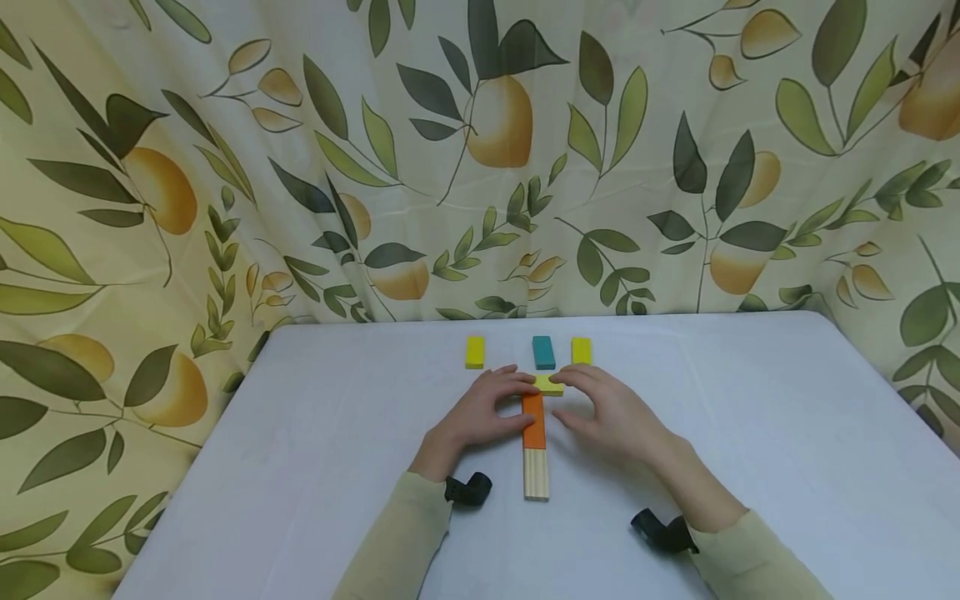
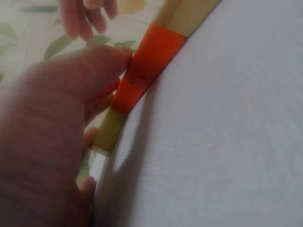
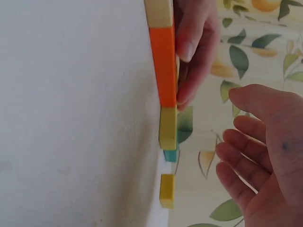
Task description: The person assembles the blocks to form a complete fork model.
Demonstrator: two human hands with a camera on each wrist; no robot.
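Note:
On the white table an orange block [image 1: 533, 423] lies end to end with plain wooden blocks [image 1: 536, 475], forming one straight row. Crosswise at the row's far end sits a yellow block [image 1: 550, 386]. My left hand [image 1: 486, 408] reaches over from the left, thumb at the orange block [image 2: 151, 61] and fingertips near the yellow block's left end. From the other side my right hand [image 1: 611, 408] spreads loosely, index fingertip by the yellow block's right end. In the right wrist view, the right hand [image 3: 265, 142] holds nothing and shows apart from the row.
Behind the row stand a yellow block [image 1: 475, 352] at left, a teal block [image 1: 543, 352] in the middle and another yellow block [image 1: 581, 350] at right. The white table [image 1: 300, 467] ends at a fruit-patterned curtain [image 1: 480, 250].

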